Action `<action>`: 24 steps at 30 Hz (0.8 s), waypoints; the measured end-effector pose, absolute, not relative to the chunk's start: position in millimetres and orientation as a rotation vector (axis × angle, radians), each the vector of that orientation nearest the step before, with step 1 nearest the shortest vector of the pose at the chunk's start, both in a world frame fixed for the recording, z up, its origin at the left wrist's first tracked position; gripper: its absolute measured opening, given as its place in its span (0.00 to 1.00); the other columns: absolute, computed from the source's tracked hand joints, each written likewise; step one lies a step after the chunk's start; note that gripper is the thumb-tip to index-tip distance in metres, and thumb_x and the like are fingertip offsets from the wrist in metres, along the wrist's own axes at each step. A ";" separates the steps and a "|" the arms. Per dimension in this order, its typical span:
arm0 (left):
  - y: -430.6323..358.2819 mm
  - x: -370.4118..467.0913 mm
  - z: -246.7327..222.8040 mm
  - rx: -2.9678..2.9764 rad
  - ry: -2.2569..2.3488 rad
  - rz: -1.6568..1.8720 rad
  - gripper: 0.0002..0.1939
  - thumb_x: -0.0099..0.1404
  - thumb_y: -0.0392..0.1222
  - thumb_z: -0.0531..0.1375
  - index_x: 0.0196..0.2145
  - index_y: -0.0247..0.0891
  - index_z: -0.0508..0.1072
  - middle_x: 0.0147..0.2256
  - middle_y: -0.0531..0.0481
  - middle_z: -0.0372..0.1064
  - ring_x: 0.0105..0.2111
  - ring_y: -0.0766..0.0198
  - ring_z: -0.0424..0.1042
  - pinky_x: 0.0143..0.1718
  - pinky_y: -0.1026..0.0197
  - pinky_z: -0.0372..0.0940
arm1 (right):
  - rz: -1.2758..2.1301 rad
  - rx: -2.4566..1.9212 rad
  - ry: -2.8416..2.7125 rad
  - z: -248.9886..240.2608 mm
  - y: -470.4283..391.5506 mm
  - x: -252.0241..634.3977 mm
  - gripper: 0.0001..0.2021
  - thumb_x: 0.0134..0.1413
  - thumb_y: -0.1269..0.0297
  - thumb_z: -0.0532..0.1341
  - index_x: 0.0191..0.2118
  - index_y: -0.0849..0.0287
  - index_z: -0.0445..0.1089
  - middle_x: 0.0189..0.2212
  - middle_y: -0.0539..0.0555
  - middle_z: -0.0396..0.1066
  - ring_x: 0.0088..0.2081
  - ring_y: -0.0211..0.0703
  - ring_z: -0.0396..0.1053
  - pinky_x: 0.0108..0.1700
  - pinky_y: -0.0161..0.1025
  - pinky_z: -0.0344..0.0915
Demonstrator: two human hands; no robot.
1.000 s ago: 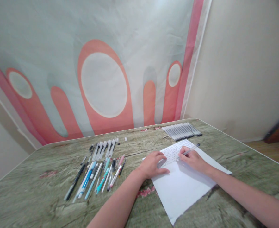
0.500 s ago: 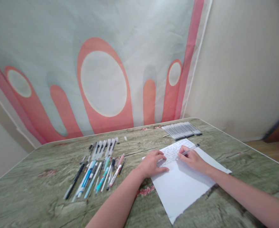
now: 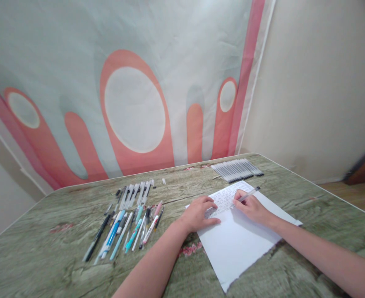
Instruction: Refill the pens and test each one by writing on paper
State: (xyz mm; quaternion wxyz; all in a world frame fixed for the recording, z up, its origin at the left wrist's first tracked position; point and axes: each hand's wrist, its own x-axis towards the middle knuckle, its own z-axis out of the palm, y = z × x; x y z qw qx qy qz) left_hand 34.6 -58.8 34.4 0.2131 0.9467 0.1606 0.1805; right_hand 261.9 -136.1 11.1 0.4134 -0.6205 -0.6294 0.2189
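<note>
While my right hand [image 3: 251, 209] pinches a slim clear pen [image 3: 251, 193] right of centre in the frame, its fingers are curled closely round the lower barrel, the dark end slanting toward the upper right and the tip low over a white sheet of paper [image 3: 236, 252]. I cannot tell whether the tip is pressing. My left hand [image 3: 200, 212] is loosely spread, thumb apart, holding nothing and resting on the sheet's left edge. The paper lies from the centre toward the lower right, its upper part filled with small handwriting [image 3: 227, 198], its lower part blank. Because I steady only that left side, a hard stroke could swivel the sheet on the wood-patterned surface [image 3: 46, 256] and bend a line off course. My left fingers lie against the written rows, so if the ink is wet, a slide would probably smear it. The sheet's far corner sits right by the row of clear pens [image 3: 236, 170] in the upper right; shoving the paper forward could knock them out of line. Left of centre, the mixed pens [image 3: 134, 236] lie near my left forearm [image 3: 156, 258], and a careless outward sweep might set some rolling.
</note>
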 end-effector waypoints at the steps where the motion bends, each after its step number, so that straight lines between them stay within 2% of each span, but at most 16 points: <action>1: -58.8 34.6 34.3 2.627 0.448 0.500 0.21 0.53 0.54 0.58 0.42 0.41 0.68 0.46 0.44 0.62 0.46 0.57 0.61 0.49 0.56 0.55 | 0.550 -1.557 -1.579 10.8 -136.0 262.0 0.07 0.47 0.63 0.54 0.24 0.58 0.59 0.19 0.46 0.56 0.22 0.35 0.54 0.25 0.33 0.52; 16: -57.8 35.1 32.3 2.626 0.449 0.487 0.22 0.53 0.54 0.58 0.42 0.41 0.68 0.46 0.45 0.62 0.46 0.57 0.62 0.49 0.56 0.55 | 0.552 -1.563 -1.553 9.5 -134.3 265.3 0.06 0.47 0.65 0.54 0.23 0.58 0.58 0.20 0.46 0.58 0.24 0.36 0.57 0.27 0.34 0.54; 20: -57.7 34.7 29.9 2.628 0.445 0.505 0.22 0.52 0.54 0.58 0.42 0.41 0.68 0.45 0.45 0.62 0.46 0.57 0.62 0.49 0.56 0.56 | 0.616 -1.592 -1.434 6.4 -134.2 266.5 0.09 0.49 0.61 0.53 0.23 0.58 0.58 0.19 0.46 0.58 0.22 0.35 0.56 0.26 0.33 0.54; 24: -58.9 33.6 28.1 2.633 0.455 0.514 0.22 0.52 0.55 0.59 0.41 0.41 0.69 0.45 0.45 0.63 0.45 0.57 0.62 0.48 0.57 0.56 | 0.707 -1.545 -1.352 9.1 -129.8 265.4 0.11 0.50 0.55 0.54 0.28 0.58 0.61 0.18 0.46 0.58 0.21 0.34 0.56 0.25 0.33 0.55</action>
